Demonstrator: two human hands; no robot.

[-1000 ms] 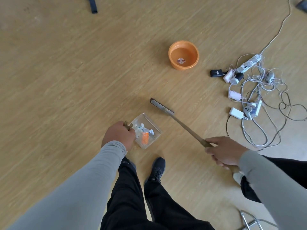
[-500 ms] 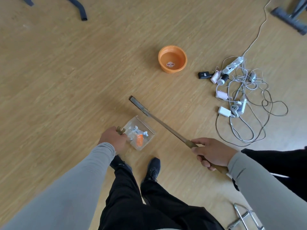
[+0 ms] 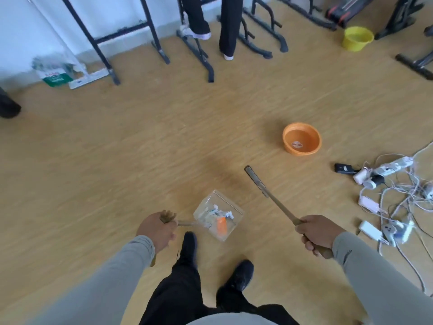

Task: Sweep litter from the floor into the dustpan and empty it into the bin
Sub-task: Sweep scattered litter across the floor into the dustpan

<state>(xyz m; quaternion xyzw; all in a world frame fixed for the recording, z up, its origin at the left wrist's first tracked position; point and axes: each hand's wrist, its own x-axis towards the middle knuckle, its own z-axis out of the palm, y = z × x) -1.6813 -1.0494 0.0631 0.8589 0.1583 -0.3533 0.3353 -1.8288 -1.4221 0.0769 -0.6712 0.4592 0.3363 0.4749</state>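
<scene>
My left hand grips the wooden handle of a clear dustpan, held above the floor in front of my feet. Inside it lie white paper scraps and an orange piece. My right hand grips the long wooden handle of a thin broom, whose dark head points up-left just off the wood floor. An orange bin stands ahead to the right, open and holding only a sticker at its bottom.
A tangle of white cables, chargers and a power strip covers the floor at right. Black metal frame legs and another person's legs stand at the back. A yellow bucket sits far right. My shoes are below the dustpan.
My view has tilted up, so the back of the room shows. The dustpan with its litter has risen off the floor in my left hand. The broom stays in my right hand.
</scene>
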